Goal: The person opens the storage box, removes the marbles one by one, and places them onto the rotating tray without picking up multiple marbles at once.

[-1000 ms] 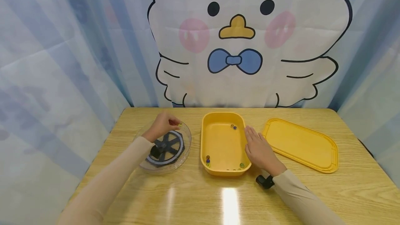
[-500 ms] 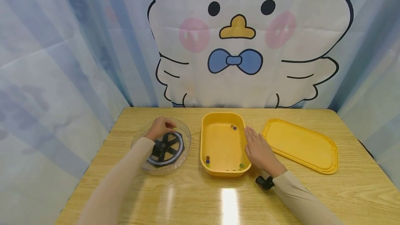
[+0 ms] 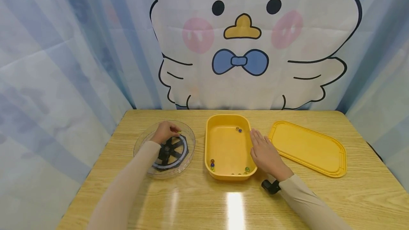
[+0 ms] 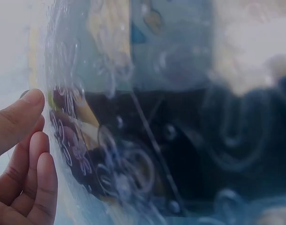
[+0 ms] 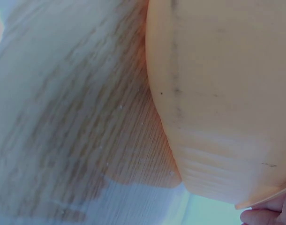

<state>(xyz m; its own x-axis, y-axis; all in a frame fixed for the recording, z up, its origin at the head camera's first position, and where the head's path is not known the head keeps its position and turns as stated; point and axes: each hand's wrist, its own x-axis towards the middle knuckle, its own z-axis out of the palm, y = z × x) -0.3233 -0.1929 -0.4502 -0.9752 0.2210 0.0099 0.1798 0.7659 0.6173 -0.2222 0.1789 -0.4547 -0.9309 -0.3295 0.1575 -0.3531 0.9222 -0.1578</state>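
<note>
1. Reaching in from the near side, beige sleeves (image 3: 313, 201) cover both arms above the worktop (image 3: 191, 201); a black device (image 3: 271, 186) sits below the right wrist.
2. Right hand (image 3: 267, 153): fingers straight, laid along the right rim of a yellow container (image 3: 227, 144); this grip encloses nothing.
3. Container: small marbles (image 3: 212, 165) in its near left corner, a green marble (image 3: 247, 169) near right, two more marbles (image 3: 239, 129) far right.
4. Clear patterned bowl (image 3: 191, 148), left of the container: a black spoked wheel (image 3: 166, 149) shows through; inside or beneath, cannot tell.
5. Left hand (image 3: 164, 132): grip pinches a small yellow-green piece (image 3: 179, 132) over the bowl's far side; contact with the bowl unclear.
6. Flat yellow lid (image 3: 306, 148): lies on the worktop, right of the container.
7. Printed curtain (image 3: 239, 91): hangs behind the worktop.
</note>
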